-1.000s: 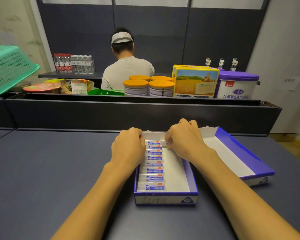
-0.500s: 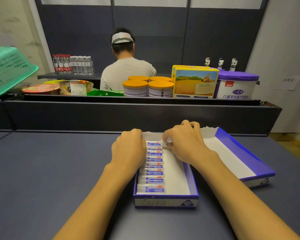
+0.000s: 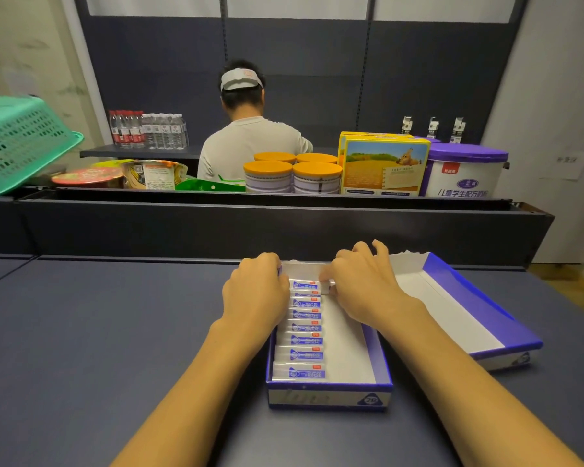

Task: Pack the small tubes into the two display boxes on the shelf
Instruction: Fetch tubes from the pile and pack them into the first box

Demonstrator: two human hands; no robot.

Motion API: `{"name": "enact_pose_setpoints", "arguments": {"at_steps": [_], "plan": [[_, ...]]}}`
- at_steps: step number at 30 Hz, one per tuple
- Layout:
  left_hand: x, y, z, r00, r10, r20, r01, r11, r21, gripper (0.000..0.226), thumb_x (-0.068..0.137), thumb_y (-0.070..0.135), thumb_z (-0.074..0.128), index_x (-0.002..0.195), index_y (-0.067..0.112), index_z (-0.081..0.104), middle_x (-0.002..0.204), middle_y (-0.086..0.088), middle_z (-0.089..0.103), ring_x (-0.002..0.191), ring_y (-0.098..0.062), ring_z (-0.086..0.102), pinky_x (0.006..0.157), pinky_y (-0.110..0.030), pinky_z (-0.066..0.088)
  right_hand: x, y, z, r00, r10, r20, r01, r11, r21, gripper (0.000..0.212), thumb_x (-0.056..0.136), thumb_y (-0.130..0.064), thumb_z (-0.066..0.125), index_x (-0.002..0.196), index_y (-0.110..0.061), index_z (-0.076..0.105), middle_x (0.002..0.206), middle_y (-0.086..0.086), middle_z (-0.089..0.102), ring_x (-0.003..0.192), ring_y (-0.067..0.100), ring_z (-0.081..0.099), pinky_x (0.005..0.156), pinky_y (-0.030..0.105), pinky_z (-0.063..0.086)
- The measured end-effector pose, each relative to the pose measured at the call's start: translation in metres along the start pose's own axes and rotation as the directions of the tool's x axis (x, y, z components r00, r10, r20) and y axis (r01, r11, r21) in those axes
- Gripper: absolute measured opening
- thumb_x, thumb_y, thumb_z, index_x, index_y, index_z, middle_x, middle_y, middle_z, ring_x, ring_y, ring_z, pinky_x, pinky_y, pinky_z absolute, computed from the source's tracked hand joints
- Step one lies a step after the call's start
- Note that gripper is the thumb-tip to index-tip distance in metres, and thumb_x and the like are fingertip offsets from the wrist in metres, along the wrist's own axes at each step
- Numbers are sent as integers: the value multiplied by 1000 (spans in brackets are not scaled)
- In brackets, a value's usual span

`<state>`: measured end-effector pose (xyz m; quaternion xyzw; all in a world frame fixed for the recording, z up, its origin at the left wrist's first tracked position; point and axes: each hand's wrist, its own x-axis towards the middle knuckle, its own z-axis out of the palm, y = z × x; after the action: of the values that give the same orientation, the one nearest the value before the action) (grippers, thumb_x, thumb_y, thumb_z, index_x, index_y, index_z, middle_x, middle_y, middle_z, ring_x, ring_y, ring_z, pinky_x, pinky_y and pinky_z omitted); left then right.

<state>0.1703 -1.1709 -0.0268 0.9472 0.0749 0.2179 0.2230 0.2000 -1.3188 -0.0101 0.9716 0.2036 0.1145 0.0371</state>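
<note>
Fingers (image 3: 324, 281) of our right hand (image 3: 361, 284) pinch the farthest tube (image 3: 304, 285); our left hand (image 3: 253, 294) curls closed over the near box (image 3: 327, 394), grip hidden. We should press this tube flat against the row (image 3: 304, 328), then fill the second box (image 3: 486, 318).

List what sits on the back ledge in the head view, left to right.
Green basket → red-lidded bowl → foil bowl → green packet → orange-lidded cans → yellow box → purple-lidded tub.
</note>
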Motion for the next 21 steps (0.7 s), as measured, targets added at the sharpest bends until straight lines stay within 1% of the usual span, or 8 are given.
{"name": "enact_pose_setpoints", "arguments": {"at_steps": [3, 5, 8, 11, 14, 16, 19, 21], "plan": [[0, 0, 0, 1000, -6, 4, 6, 1000, -2, 23, 95, 34, 51, 110, 18, 59, 103, 1, 66, 83, -13, 59, 67, -21, 43, -4, 7, -5, 1000, 22, -2, -22, 995, 93, 27, 91, -36, 59, 118, -35, 62, 123, -3, 59, 126, 22, 40, 114, 52, 11], [0, 1, 0, 1000, -7, 5, 7, 1000, 2, 24, 95, 35, 50, 111, 18, 59, 104, 0, 66, 86, -14, 61, 67, -21, 43, -6, 15, -9, 998, 59, -15, -55, 983, 177, 28, 91, -28, 61, 119, -33, 60, 120, -4, 61, 124, 21, 42, 116, 51, 12], [0, 2, 0, 1000, -7, 8, 7, 1000, 2, 25, 96, 35, 50, 111, 18, 59, 105, 0, 66, 87, -15, 61, 67, -21, 43, -7, 24, -11, 994, 104, -22, -95, 963, 253, 23, 89, -23, 62, 110, -31, 65, 119, -5, 63, 118, 19, 49, 114, 50, 22], [0, 3, 1, 1000, -1, 5, 1, 1000, 0, 25, 96, 35, 50, 111, 18, 59, 105, 0, 67, 88, -15, 62, 68, -22, 43, -8, 23, -8, 993, 115, 1, -111, 959, 259, 21, 90, -25, 61, 110, -30, 66, 120, -4, 62, 116, 19, 51, 112, 48, 28], [0, 2, 1, 1000, -1, 4, 1, 1000, 2, 24, 96, 34, 50, 111, 18, 59, 105, 0, 66, 83, -13, 59, 67, -21, 42, -7, 21, -7, 993, 122, -10, -116, 961, 251, 21, 90, -28, 62, 110, -31, 67, 121, -4, 62, 116, 20, 50, 111, 48, 29], [0, 2, 1, 1000, 4, 1, -3, 1000, -4, 23, 96, 33, 49, 110, 18, 60, 103, 0, 66, 78, -11, 54, 66, -22, 42, -6, 19, -6, 994, 109, 8, -108, 968, 228, 18, 91, -29, 61, 107, -30, 68, 118, -3, 63, 115, 19, 49, 110, 47, 30], [1, 1, 2, 1000, 14, -1, -15, 1000, -16, 23, 96, 33, 49, 109, 18, 61, 101, 0, 67, 77, -10, 53, 65, -22, 42, -4, 17, -5, 994, 108, 24, -111, 968, 224, 15, 91, -28, 60, 102, -29, 70, 115, -2, 64, 111, 19, 49, 108, 44, 32], [1, 0, 2, 1000, 20, 4, -20, 999, -29, 23, 96, 31, 50, 110, 17, 62, 102, 0, 67, 77, -9, 53, 66, -21, 41, -2, 15, -5, 992, 125, 31, -129, 967, 221, 15, 92, -27, 60, 102, -27, 70, 113, -1, 64, 109, 20, 50, 107, 43, 33]]}}
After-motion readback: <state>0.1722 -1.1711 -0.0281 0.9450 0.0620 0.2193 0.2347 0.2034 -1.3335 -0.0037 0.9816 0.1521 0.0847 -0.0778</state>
